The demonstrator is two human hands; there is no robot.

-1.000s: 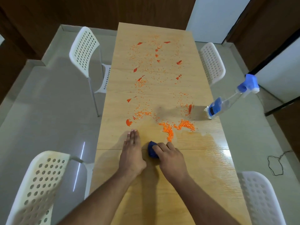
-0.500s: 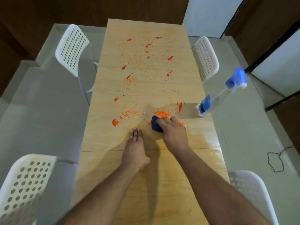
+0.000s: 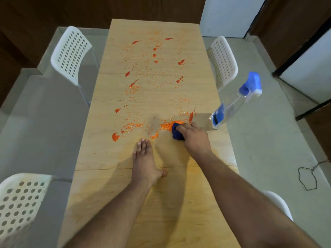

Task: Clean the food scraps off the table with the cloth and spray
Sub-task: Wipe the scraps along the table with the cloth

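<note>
A long wooden table is strewn with orange food scraps from its middle to its far end. My right hand grips a bunched dark blue cloth and presses it against a dense orange heap near the right side. My left hand lies flat on the table, fingers straight and together, just short of the scraps. A clear spray bottle with a blue trigger head stands at the right edge, a little beyond my right hand.
White perforated chairs stand around the table: far left, far right, near left and one near right. A black cable lies on the grey floor to the right. The near part of the tabletop looks damp and glossy.
My right hand has pushed the cloth forward and to the right, sweeping the orange heap toward the spray bottle. My left hand has stayed flat on the table.
</note>
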